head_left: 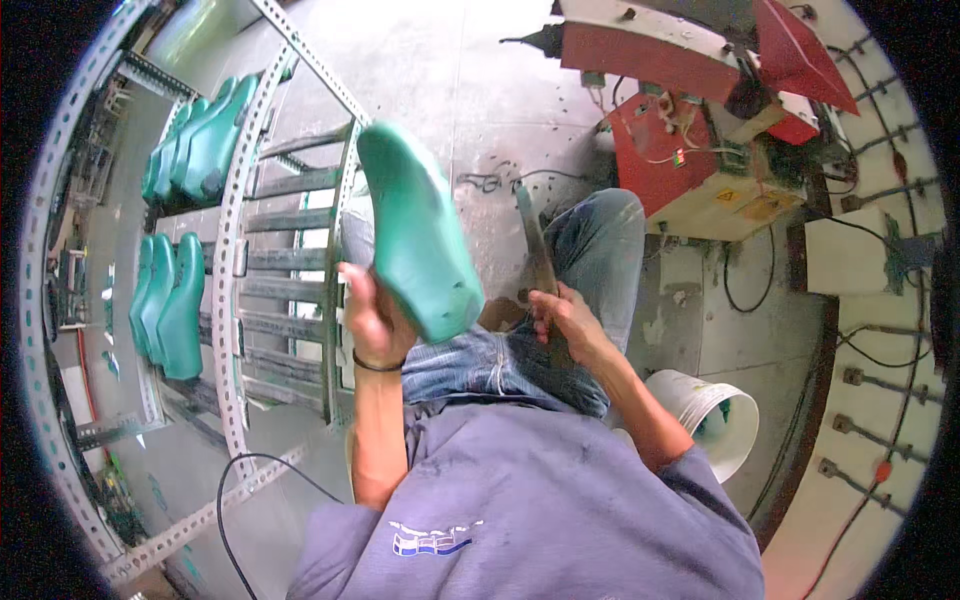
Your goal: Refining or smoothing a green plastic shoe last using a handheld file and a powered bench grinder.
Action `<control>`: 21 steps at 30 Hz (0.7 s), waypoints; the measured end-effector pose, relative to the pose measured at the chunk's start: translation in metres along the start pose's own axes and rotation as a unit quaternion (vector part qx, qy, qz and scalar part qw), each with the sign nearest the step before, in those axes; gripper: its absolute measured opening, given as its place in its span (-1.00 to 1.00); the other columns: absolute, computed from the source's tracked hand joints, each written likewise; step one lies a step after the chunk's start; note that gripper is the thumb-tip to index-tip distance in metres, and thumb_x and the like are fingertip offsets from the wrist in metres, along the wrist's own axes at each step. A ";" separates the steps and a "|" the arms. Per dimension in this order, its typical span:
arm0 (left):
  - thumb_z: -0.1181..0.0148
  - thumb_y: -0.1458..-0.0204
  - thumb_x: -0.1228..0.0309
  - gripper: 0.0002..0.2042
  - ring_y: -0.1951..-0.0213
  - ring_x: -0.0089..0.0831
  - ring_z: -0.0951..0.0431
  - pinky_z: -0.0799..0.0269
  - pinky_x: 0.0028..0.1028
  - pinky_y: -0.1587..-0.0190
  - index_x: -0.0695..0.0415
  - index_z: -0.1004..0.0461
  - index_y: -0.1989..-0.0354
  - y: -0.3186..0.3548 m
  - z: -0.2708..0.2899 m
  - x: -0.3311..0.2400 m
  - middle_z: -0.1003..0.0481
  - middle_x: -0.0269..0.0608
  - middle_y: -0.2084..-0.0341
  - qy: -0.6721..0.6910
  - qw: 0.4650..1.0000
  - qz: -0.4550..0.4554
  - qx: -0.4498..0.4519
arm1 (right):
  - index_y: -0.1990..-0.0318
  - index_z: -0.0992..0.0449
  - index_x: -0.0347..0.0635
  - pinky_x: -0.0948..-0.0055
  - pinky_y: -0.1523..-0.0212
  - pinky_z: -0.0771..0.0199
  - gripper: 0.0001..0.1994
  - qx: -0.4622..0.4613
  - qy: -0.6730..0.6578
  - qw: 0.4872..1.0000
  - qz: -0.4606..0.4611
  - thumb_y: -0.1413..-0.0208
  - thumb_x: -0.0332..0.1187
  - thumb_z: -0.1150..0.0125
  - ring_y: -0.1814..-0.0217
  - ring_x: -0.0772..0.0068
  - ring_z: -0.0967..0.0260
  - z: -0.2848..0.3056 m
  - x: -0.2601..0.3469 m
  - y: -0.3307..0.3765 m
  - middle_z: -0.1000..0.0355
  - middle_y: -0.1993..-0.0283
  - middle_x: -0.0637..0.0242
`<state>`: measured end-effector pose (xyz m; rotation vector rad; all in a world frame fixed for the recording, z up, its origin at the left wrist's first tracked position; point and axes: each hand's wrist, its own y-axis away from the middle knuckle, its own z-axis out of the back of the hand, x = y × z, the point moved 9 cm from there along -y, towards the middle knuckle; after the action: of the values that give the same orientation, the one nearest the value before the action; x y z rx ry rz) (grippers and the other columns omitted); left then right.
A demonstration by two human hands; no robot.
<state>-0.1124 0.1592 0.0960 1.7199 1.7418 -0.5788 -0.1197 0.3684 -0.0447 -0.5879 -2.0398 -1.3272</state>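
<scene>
A green plastic shoe last [415, 235] is held up in front of the person, toe end pointing up and away, its flat heel end lowest and facing the camera. The left hand [368, 318] grips it from below and from the left, fingers [352, 282] wrapped closed around the heel part. A dark band [375, 366] sits on that wrist.

Just to the right of the last, the right hand [565, 318] is closed around the handle of a long, narrow metal tool [535, 250] whose blade rises up and slightly left, close beside the last; whether the blade touches it cannot be told. Both hands are above the person's lap, over blue jeans [590, 250] and a grey-blue shirt [540, 500].

To the left stands a rack of perforated metal angle bars [235, 200] with slatted shelves. More green lasts lie on it: one group on an upper shelf [200, 140], another lower down [165, 305].

At lower right, beside the right elbow, a white bucket [715, 410] stands on the concrete floor [450, 70]. Beyond the knee, at upper right, is a red and cream machine [690, 150] with loose wires. A black cable [235, 480] curls over the floor at lower left.
</scene>
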 end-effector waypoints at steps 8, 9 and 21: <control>-0.22 -0.11 0.36 -0.62 0.19 -0.33 -0.63 -0.57 -0.33 0.05 0.25 -0.46 -0.08 0.007 0.090 0.028 -0.59 -0.13 0.17 -0.046 0.986 0.082 -0.140 | -0.48 -0.07 -0.07 0.58 0.61 -0.25 -0.44 0.022 0.135 0.980 0.143 -0.43 -0.14 0.04 0.60 0.67 -0.16 -0.026 0.034 0.005 -0.27 0.34 0.45; -0.22 -0.11 0.36 -0.62 0.19 -0.33 -0.63 -0.57 -0.33 0.05 0.25 -0.46 -0.08 0.002 0.097 0.027 -0.59 -0.13 0.17 -0.044 0.986 0.080 -0.137 | -0.48 -0.07 -0.07 0.58 0.61 -0.25 -0.44 0.021 0.138 0.980 0.145 -0.43 -0.14 0.04 0.60 0.67 -0.16 -0.029 0.044 0.006 -0.27 0.34 0.45; 0.03 -0.27 -0.12 -0.29 -0.04 -0.10 -0.47 -0.45 -0.10 -0.10 0.26 -0.18 -0.34 -0.019 0.096 -0.016 -0.38 0.05 -0.16 0.036 0.996 -0.030 -0.078 | -0.42 -0.25 0.02 0.41 0.20 -0.57 -0.48 -0.124 0.226 0.875 0.409 -0.33 -0.35 -0.14 0.17 0.38 -0.55 -0.034 0.265 0.040 -0.56 0.03 0.36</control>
<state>-0.1205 0.0798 0.0362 1.6027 1.8435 -0.3995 -0.2711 0.3609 0.1790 -1.0004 -1.0380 -1.0523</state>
